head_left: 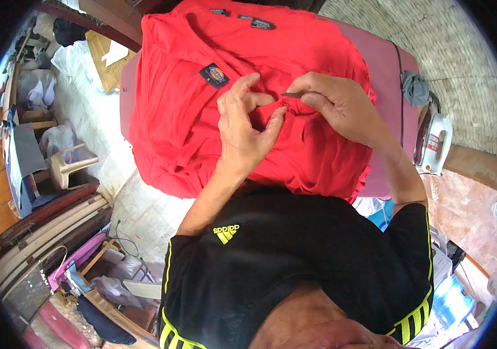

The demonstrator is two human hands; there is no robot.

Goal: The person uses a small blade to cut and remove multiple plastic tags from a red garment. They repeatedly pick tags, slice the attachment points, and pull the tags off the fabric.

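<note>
A pile of red garments (pixel 178 116), with dark labels at the necklines, is spread over a padded maroon board (pixel 385 116) in front of me. My left hand (pixel 242 122) is over the middle of the pile, its index finger raised. A fold of red cloth (pixel 267 111) sits between its thumb and bent fingers. Just to the right, my right hand (pixel 338 107) pinches a small dark pointed tool (pixel 291 95) between thumb and forefinger. The tool's tip points left, close to the gathered cloth; its exact kind is hard to make out. The other right fingers are curled out of sight.
A white iron (pixel 436 144) stands beyond the board's right edge, near a grey cloth bundle (pixel 415 88). At left are a beige plastic stool (pixel 71 166) and several plastic bags (pixel 38 87). A woven mat wall (pixel 417 35) rises at the far right.
</note>
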